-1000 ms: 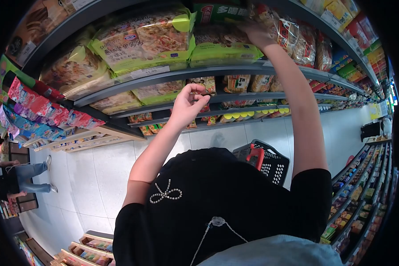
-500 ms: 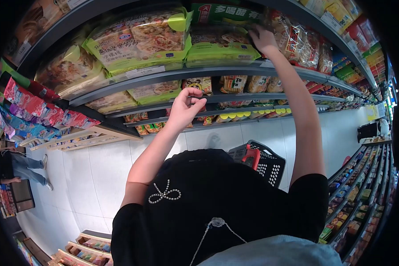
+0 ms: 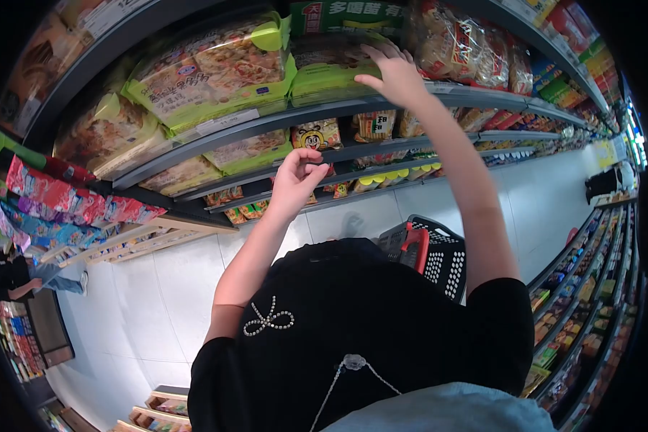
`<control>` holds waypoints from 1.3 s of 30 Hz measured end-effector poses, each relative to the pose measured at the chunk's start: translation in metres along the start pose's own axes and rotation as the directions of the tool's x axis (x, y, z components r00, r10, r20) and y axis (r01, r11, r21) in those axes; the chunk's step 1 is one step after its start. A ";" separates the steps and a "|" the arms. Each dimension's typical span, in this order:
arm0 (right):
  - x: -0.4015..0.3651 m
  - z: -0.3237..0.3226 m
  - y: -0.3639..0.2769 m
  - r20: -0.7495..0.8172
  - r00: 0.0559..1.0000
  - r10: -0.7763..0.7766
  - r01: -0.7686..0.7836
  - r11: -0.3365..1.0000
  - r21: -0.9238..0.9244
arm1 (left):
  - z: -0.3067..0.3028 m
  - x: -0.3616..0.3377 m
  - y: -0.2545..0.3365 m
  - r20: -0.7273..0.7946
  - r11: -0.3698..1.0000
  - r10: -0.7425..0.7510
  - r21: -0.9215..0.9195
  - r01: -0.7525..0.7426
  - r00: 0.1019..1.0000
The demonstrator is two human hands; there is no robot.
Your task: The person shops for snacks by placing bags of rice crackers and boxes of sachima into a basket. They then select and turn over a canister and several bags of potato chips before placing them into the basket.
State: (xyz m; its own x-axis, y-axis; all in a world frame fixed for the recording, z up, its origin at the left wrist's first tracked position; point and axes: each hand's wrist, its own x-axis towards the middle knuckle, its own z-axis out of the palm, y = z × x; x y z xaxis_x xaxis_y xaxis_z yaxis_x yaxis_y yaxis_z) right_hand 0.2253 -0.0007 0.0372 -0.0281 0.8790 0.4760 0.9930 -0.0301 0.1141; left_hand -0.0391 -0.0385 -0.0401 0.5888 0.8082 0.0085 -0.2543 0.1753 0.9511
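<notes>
My right hand (image 3: pixel 399 78) is over the front shelf with its fingers spread. Its fingertips overlap the top of a green-edged snack package (image 3: pixel 325 81) with a clear window. Left of that package, a larger green pack of nut-topped pastries (image 3: pixel 212 75) leans on the same shelf. Clear bags with red print (image 3: pixel 468 54) stand just right of my right hand. Lower down, my left hand (image 3: pixel 295 183) hovers in front of the lower shelves, fingers loosely curled toward the thumb and nothing visible in them. A bag with a yellow cartoon face (image 3: pixel 315 135) shows just beyond it.
A black shopping basket (image 3: pixel 446 263) with a red handle is beside my body on the right. Hanging pink and blue packets (image 3: pixel 57 194) line the left shelf end. A person (image 3: pixel 14 277) stands far left. More stocked shelves (image 3: pixel 583 302) run along the right.
My right hand has come down and left from the package's right end, its fingers now spread over it. My left hand stays curled. The view has shifted slightly.
</notes>
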 end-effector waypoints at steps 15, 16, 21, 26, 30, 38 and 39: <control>-0.404 0.020 -0.168 0.056 0.634 0.771 -0.773 0.633 0.040 | -0.023 -0.067 -0.100 0.152 0.816 -0.550 0.306 0.490 0.821; -0.405 0.014 -0.173 0.000 0.629 0.777 -0.777 0.629 -0.004 | -0.017 -0.071 -0.104 0.178 0.798 -0.576 0.333 0.502 0.798; -0.462 0.007 -0.178 -0.057 0.262 0.963 -0.953 0.249 -0.170 | 0.003 -0.098 -0.131 0.303 0.738 -0.670 0.378 0.560 0.678; -0.479 0.009 -0.170 0.278 0.115 0.954 -0.981 0.064 0.186 | 0.032 -0.125 -0.133 0.376 0.704 -0.710 0.387 0.595 0.595; -0.463 0.008 -0.181 0.333 0.085 0.939 -0.980 0.018 0.200 | 0.052 -0.140 -0.137 0.421 0.728 -0.686 0.411 0.549 0.594; -0.428 0.012 -0.215 0.557 0.191 0.808 -0.886 -0.102 0.452 | 0.095 -0.163 -0.184 0.276 0.732 -0.582 0.587 0.345 0.765; -0.429 0.014 -0.217 0.577 0.294 0.762 -0.836 -0.087 0.541 | 0.099 -0.166 -0.193 0.270 0.767 -0.528 0.558 0.315 0.805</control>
State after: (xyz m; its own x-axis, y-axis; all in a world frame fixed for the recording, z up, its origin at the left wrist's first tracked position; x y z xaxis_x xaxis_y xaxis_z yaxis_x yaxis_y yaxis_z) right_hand 0.0231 -0.3646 -0.2039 0.8148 0.5097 -0.2761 -0.0011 -0.4748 -0.8801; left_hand -0.0117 -0.2621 -0.1948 0.8157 0.4066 -0.4115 0.4189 0.0753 0.9049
